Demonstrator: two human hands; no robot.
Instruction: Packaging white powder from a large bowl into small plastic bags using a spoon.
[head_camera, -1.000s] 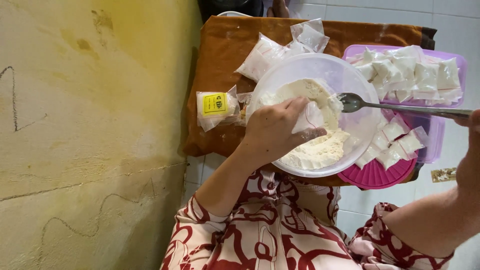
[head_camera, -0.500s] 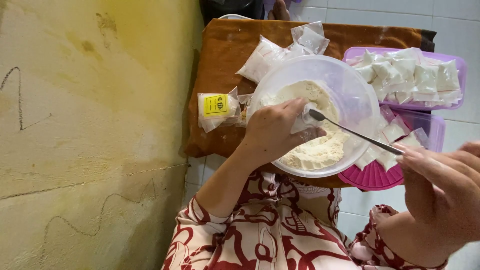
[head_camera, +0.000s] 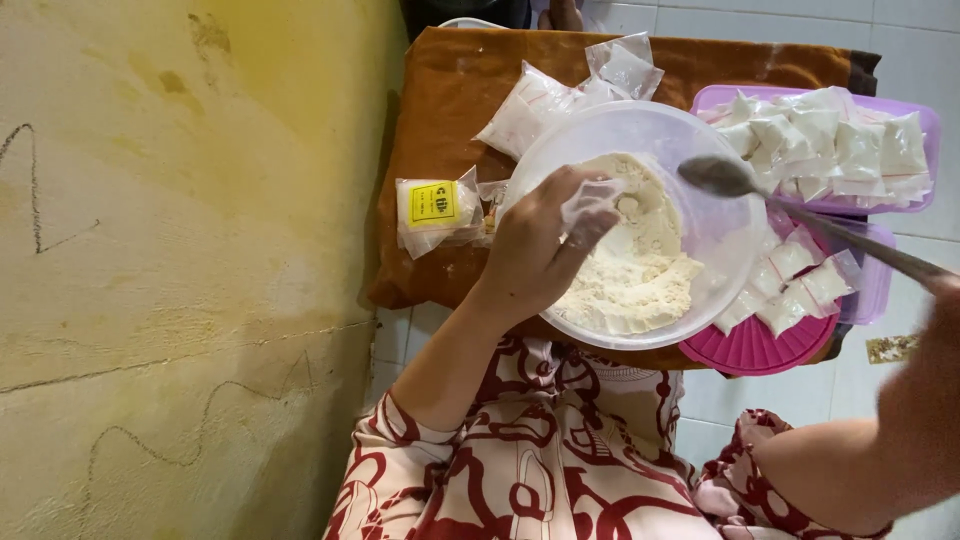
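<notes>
- Bench (head_camera: 440, 110): brown cloth cover, beside a yellow wall (head_camera: 180, 270).
- Clear bowl (head_camera: 720, 225): white flour (head_camera: 635, 270) heaped inside.
- Purple tray (head_camera: 925, 115): filled packets (head_camera: 850, 150).
- Left hand (head_camera: 535, 250): closed on a small clear bag (head_camera: 590, 205), held over the flour.
- Spoon (head_camera: 720, 177): above the bowl rim; right hand mostly out of frame, grip unclear.
- Step, as judged: filling the bag; next calls for steady tipping into its mouth.

Just left of the left hand's fingers (head_camera: 585, 225) lies a small packet with a yellow label (head_camera: 435, 205), flat on the brown cloth (head_camera: 440, 100). Beyond the fingertips sits a loose heap of clear bags (head_camera: 540, 100). Well to their right, a purple tray (head_camera: 925, 115) holds white filled packets (head_camera: 840, 150) – more packets (head_camera: 800, 280) lie on a pink ribbed lid (head_camera: 750, 350). Far left – a stained yellow wall (head_camera: 180, 250).
</notes>
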